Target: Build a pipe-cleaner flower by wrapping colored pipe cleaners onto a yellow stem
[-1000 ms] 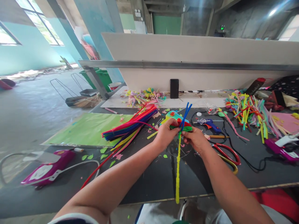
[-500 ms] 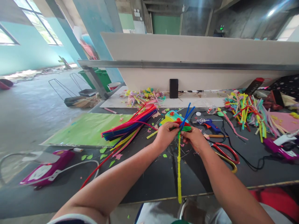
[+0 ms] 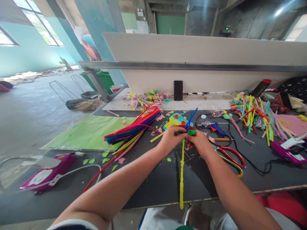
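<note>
Both hands meet over the dark table, pinching one piece made of pipe cleaners. A yellow pipe cleaner stem [image 3: 182,179] hangs from it toward the table's front edge. Blue pipe cleaner ends [image 3: 192,117] stick up between the fingers, and a green loop [image 3: 191,132] shows beside them. My left hand [image 3: 171,139] is closed at the piece from the left, its fingertips by the blue strands. From the right, my right hand [image 3: 198,141] is closed on the same piece below the green loop. The join itself is hidden by the fingers.
A bundle of pipe cleaners [image 3: 134,127] lies left on a green sheet [image 3: 76,131]. To the right are a blue glue gun [image 3: 217,128], scissors [image 3: 232,158] and a heap of colourful pipe cleaners [image 3: 251,111]. A phone [image 3: 178,90] leans behind; purple power strips [image 3: 48,172] sit at both sides.
The yellow stem's lower end has swung slightly left, and the blue ends have shifted a little. My fingers have drawn closer together around the join.
</note>
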Tool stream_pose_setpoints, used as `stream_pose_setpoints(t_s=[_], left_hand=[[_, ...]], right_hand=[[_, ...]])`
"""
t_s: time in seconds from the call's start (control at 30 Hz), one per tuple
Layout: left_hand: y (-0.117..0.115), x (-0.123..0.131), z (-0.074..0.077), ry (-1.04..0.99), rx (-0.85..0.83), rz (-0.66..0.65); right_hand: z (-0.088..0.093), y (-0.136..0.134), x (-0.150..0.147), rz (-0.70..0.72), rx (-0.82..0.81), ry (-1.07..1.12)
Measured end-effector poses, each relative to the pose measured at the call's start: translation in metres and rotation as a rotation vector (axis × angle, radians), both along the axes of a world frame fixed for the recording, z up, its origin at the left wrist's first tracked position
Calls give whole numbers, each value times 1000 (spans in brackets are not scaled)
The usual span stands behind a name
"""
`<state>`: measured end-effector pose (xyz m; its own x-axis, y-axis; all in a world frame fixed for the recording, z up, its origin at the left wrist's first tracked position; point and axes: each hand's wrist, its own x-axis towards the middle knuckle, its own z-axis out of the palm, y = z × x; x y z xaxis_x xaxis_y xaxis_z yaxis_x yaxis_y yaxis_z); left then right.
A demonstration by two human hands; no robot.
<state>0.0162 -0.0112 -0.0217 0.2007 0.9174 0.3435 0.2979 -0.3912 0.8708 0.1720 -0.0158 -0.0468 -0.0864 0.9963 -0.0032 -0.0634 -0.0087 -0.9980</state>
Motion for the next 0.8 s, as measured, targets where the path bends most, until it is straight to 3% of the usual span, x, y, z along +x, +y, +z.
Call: stream_pose_setpoints(t_s=[0.3,0.4,0.57,0.67,0.8], left_hand=[[4,-4,-1,-11,-42,-8],[2,-3,-1,-10,-8,14],[-1,1,-6,7,64,23],[-3,2,-10,43,68,-13],[-3,4,-17,52,89,-76]], right_hand=[[0,-1,0,19,56,-232],[6,-3,1,48,12,-134],[16,-5,6,134,56,226],[14,-2,7,131,110,245],[3,5,7,-8,124,210]])
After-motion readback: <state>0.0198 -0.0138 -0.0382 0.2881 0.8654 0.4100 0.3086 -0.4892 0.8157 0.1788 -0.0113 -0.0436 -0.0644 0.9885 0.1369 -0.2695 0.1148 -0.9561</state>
